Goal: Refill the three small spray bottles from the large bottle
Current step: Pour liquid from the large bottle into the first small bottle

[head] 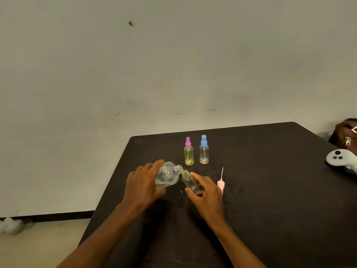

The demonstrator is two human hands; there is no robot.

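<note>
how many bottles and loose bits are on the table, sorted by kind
Small spray bottles: 3 – pink-topped yellow bottle, blue-topped clear bottle, open small bottle in the right hand
Large bottles: 1 – large bottle, tilted in the left hand
Loose spray heads: 1 – pink spray head
Game controllers: 1 – grey controller
Total: 6

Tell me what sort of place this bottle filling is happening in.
Probably a plain indoor room, not a workshop or kitchen: a bare, scuffed wall, a dark table pushed against it, and personal things at its edge, a grey game controller and a brown bag.
</note>
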